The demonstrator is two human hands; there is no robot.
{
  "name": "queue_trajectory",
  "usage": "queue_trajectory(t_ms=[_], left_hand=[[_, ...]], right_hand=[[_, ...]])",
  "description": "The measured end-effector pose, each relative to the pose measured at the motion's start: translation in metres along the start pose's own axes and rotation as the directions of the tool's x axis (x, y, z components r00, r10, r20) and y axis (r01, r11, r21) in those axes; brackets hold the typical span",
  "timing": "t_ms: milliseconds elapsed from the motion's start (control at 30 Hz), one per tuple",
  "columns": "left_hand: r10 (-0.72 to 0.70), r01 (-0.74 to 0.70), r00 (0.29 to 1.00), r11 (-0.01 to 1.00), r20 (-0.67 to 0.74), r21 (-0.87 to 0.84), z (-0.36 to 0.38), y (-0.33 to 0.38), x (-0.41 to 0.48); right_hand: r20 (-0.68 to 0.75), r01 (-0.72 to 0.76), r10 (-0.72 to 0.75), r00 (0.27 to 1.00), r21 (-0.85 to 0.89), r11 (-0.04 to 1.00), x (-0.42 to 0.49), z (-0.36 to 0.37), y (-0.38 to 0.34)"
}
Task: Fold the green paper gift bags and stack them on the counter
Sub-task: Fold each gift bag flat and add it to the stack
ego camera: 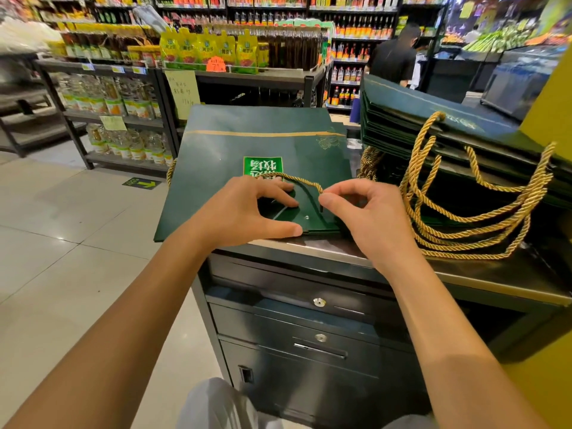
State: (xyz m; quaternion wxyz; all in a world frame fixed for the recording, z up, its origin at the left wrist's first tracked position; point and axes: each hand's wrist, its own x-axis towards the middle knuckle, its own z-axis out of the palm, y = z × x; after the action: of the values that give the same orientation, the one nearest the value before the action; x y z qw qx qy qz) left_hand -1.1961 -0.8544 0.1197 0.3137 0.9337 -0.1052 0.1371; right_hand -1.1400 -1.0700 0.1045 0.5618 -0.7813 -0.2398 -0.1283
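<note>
Your left hand (247, 212) presses straight-fingered on the green bag (247, 140); your right hand (368, 212) pinches its rope handle (297, 178). The folded stack (418, 119) lies rightward, nearer that hand.

pouches (207, 49): 黄豆酱, I think
orange tag (216, 65): a 7, rest blurry
bag label (262, 167): upside-down white characters, unreadable
floor sticker (143, 183): yellow arrow

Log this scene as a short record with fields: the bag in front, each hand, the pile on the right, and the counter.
bag in work: green paper gift bag, lying flat on the counter, left part overhanging its edge
left hand: presses on the bag near its mouth
right hand: pinches the bag's gold rope handle
stack: folded green bags piled at right, their rope handles hanging over the front
counter: dark with a metal edge, drawers below
</note>
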Motion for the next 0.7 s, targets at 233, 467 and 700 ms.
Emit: queue_trajectory(t_ms=[233,467,700], left_hand=[[0.113,-0.102,0.992,0.981,-0.060,0.166,0.009,0.000,-0.009],[0.137,-0.122,0.989,0.972,-0.061,0.202,0.010,0.002,-0.010],[0.153,-0.140,0.988,0.951,-0.027,0.274,0.012,0.004,-0.013]], right_hand=[[0.067,0.042,-0.036,0.997,-0.093,0.995,0.002,0.007,-0.002],[0.081,0.062,-0.052,0.995,-0.115,0.991,0.004,0.010,0.001],[0.103,0.082,-0.072,0.992,-0.094,0.992,0.004,0.010,0.002]])
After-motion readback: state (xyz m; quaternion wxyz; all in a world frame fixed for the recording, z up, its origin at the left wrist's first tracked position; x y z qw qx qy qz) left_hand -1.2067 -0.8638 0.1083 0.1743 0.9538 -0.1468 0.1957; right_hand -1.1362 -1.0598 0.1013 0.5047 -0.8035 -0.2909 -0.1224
